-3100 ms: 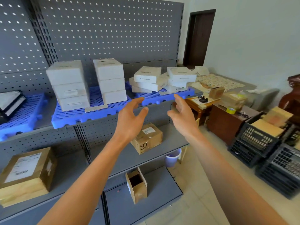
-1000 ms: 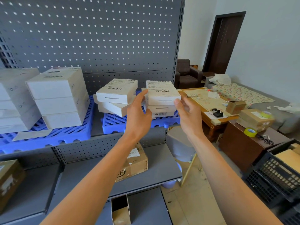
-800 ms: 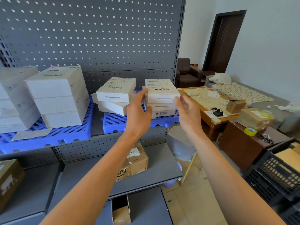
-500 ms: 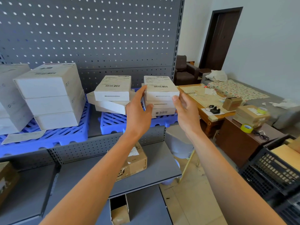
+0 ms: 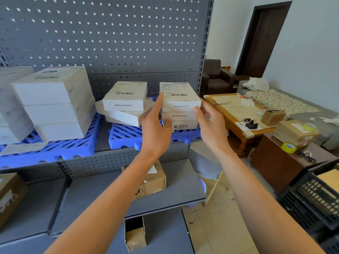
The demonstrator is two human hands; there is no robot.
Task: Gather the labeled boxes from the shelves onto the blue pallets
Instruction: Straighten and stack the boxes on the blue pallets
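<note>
Three flat white labeled boxes form a stack [image 5: 178, 92] at the right end of the right blue pallet [image 5: 128, 134] on the upper shelf. My left hand [image 5: 156, 129] lies against the stack's left side, fingers straight, index tip at the top box's edge, thumb on a lower box. My right hand [image 5: 211, 123] is at the stack's right side with its thumb on the top box's front corner; its other fingers are hidden. A second flat white stack [image 5: 124, 96] sits just left, its lower box skewed. Taller white boxes [image 5: 53, 99] stand on the left blue pallet [image 5: 64, 147].
On the lower shelf sit a brown carton [image 5: 154, 180] and another brown carton [image 5: 9, 195] at far left. A small open carton [image 5: 134, 233] stands on the bottom shelf. To the right are a wooden table [image 5: 236, 114], a brown cabinet [image 5: 278, 162] and black crates [image 5: 311, 198].
Three seconds ago both hands were in the air before the shelf; they have since come to the sides of the right stack. Over the last second they have barely shifted.
</note>
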